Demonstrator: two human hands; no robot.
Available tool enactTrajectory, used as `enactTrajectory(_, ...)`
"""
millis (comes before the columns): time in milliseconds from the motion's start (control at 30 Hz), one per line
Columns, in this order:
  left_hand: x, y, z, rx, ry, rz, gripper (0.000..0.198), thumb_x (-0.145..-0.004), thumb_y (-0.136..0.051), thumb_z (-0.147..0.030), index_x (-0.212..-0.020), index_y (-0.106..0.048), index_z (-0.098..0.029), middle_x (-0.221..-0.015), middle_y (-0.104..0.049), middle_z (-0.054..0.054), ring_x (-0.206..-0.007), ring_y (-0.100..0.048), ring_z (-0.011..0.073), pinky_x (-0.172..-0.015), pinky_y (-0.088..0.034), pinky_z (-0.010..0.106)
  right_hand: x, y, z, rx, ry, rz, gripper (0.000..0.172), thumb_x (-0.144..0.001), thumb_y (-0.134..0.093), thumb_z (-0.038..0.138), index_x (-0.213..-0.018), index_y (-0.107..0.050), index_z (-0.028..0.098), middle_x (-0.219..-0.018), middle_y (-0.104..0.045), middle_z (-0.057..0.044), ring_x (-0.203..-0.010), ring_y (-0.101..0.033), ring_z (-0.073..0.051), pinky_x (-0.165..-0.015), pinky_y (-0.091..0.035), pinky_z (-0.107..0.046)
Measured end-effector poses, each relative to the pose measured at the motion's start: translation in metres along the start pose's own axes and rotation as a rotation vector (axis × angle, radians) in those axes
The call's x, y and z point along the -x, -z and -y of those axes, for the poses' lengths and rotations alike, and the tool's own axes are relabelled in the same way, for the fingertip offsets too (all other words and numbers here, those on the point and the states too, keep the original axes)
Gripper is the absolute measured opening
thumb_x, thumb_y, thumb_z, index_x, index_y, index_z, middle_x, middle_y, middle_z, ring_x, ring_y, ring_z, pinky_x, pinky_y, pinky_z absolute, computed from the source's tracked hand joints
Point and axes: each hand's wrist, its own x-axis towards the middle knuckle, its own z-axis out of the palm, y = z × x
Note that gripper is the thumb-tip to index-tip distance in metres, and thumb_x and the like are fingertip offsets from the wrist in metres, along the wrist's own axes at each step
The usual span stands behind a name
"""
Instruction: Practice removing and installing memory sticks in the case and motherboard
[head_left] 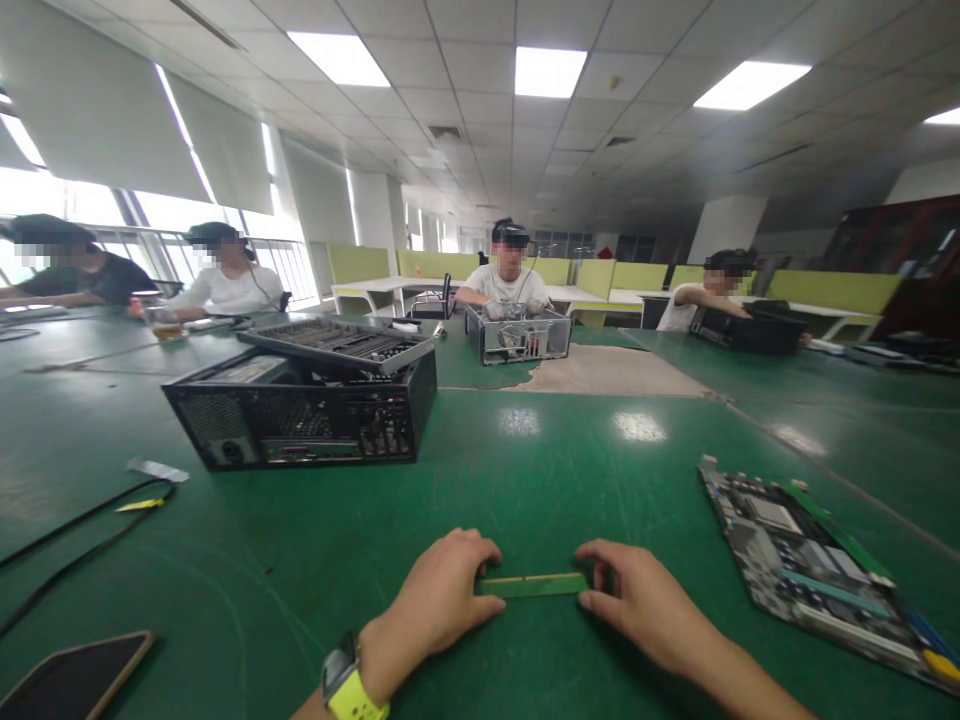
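A green RAM stick (534,586) with a gold contact edge is held level, low over the green table, its contacts along the far side. My left hand (442,590) has its thumb and fingers around the left end. At the right end, the fingertips and thumb of my right hand (637,600) close on the stick. Off to the right lies a motherboard (806,570) with a bare processor and several slots. A smartwatch with a yellow band (352,690) is on my left wrist.
A black computer case (315,420) stands at the left with a metal panel (352,345) resting on top. Black cables (82,525) and a phone (79,680) lie far left. Across the table, a person works inside a silver case (521,335); several others sit around.
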Motion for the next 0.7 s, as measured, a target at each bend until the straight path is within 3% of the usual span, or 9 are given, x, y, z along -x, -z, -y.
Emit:
enactTrajectory(233,-0.005,-0.011,0.005,0.050,0.013,0.009,0.013,-0.067,-0.065,-0.025,-0.079,-0.064,-0.019,-0.085,-0.060,0.002,-0.083,-0.051,0.0186,-0.073,-0.037,0.028,0.002,-0.004,-0.002,0.145,0.035,-0.033,0.030,-0.078,-0.060,0.031,-0.108,-0.065,0.028,-0.082,-0.065,0.000,-0.078,-0.058,-0.018,-0.072,-0.038,-0.028)
enactTrajectory(433,-0.002,0.001,-0.005,0.303,-0.011,0.073,0.003,-0.070,-0.057,-0.019,-0.072,-0.058,-0.017,-0.065,-0.052,-0.004,-0.063,-0.047,0.0115,-0.057,-0.034,0.022,0.004,0.002,0.008,0.112,0.065,0.000,0.010,-0.076,-0.064,0.032,-0.082,-0.068,0.025,-0.073,-0.061,0.002,-0.070,-0.055,-0.015,-0.065,-0.036,-0.025)
enactTrajectory(567,-0.001,0.010,-0.016,0.539,-0.054,-0.079,0.009,-0.072,-0.060,-0.022,-0.075,-0.055,-0.016,-0.065,-0.048,-0.005,-0.060,-0.042,0.0096,-0.056,-0.033,0.020,0.008,0.007,0.020,-0.050,0.096,0.023,0.027,-0.075,-0.066,0.036,-0.099,-0.068,0.024,-0.075,-0.061,0.001,-0.069,-0.054,-0.014,-0.064,-0.038,-0.024)
enactTrajectory(700,0.002,0.012,-0.032,0.543,-0.114,-0.233,0.012,-0.074,-0.064,-0.026,-0.076,-0.056,-0.017,-0.070,-0.053,-0.003,-0.065,-0.047,0.0108,-0.060,-0.037,0.022,0.015,0.011,0.034,-0.256,0.128,0.045,0.047,-0.074,-0.069,0.039,-0.117,-0.060,0.022,-0.080,-0.059,0.002,-0.064,-0.050,-0.011,-0.059,-0.039,-0.021)
